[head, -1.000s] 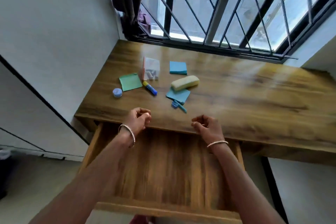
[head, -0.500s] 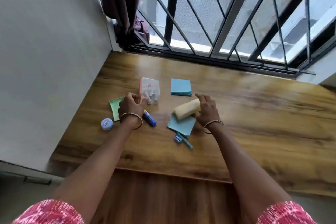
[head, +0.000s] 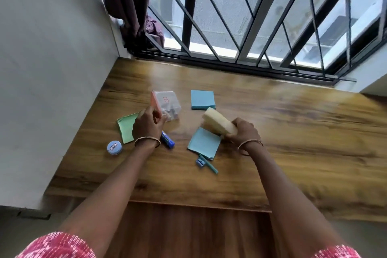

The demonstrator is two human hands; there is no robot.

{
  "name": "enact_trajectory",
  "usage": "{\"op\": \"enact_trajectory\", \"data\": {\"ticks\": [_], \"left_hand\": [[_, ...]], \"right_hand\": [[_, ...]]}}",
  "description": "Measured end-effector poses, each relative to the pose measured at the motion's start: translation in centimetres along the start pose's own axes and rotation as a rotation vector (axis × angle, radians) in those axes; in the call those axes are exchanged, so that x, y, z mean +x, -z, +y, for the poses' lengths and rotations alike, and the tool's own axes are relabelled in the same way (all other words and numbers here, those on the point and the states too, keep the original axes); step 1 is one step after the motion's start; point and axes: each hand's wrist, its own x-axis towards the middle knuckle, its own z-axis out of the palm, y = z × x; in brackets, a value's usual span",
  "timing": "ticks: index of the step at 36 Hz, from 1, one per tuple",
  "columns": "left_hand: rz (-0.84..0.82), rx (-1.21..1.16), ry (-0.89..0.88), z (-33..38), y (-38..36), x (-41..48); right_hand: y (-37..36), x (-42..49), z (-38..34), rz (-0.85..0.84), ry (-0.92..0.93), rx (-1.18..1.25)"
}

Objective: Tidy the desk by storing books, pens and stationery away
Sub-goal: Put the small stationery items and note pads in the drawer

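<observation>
- While the yellow pouch (head: pixel 218 124) is gripped at its near end by the right hand (head: pixel 244 132) and held tilted above the near blue pad (head: pixel 204 142), gathering is judged the step in hand.
- Left hand (head: pixel 147 124): the pink panel (head: pixel 156 103) beside the clear box (head: pixel 170 103) is pinched by the fingers (head: pixel 146 112).
- Next move, as judged: pouch to be carried near and lowered into the open drawer (head: pixel 188 230), the sharpener (head: pixel 200 162) and teal pen (head: pixel 212 168) being avoided.
- Glossy wooden counter (head: pixel 293 132); green pad (head: pixel 125 130), round blue tin (head: pixel 114 147) and blue marker (head: pixel 167 142) are noted left.
- Barred window (head: pixel 261 27) far; curtain (head: pixel 129 6) far left.
</observation>
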Motion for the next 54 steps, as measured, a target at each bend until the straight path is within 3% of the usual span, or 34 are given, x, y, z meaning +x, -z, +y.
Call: {"op": "enact_trajectory", "data": {"ticks": [5, 8, 13, 17, 19, 24, 30, 34, 40, 50, 54], "left_hand": [[0.004, 0.037, -0.031, 1.0, 0.0, -0.3], [0.012, 0.025, -0.033, 1.3, 0.1, -1.2], [0.055, 0.007, -0.135, 1.7, 1.2, -4.4], [0.084, 0.003, -0.261, 1.9, 3.1, -8.5], [0.082, -0.009, -0.319, 2.0, 4.3, -11.0], [0.017, -0.022, -0.336, 2.9, 7.2, -18.7], [-0.111, -0.012, -0.439, 4.4, 9.2, -27.2], [-0.202, 0.074, -0.587, 4.1, 9.0, -30.9], [-0.335, 0.253, -0.763, 3.8, 5.7, -33.7], [-0.370, 0.464, -0.996, 5.3, -3.7, -35.1], [-0.381, 0.493, -1.015, 6.1, -5.7, -35.1]], "right_hand": [[-0.3, -7.1, 1.9, 0.084, -0.100, 0.532], [-0.2, -12.9, 3.6, 0.009, -0.117, 0.828], [-1.4, -22.1, 8.4, -0.191, -0.101, 1.040], [-3.4, -27.4, 12.2, -0.372, -0.174, 0.929], [-5.2, -29.3, 13.6, -0.381, -0.263, 0.780], [-9.4, -31.6, 13.7, -0.191, -0.505, 0.428], [-11.0, -30.3, 12.8, 0.123, -0.421, 0.089], [-11.8, -28.9, 12.7, 0.153, -0.393, -0.044], [-12.4, -27.8, 13.6, 0.109, -0.356, -0.104], [-12.2, -30.1, 13.4, 0.159, -0.264, -0.044], [-12.3, -31.6, 14.2, 0.031, -0.345, 0.084]]}}
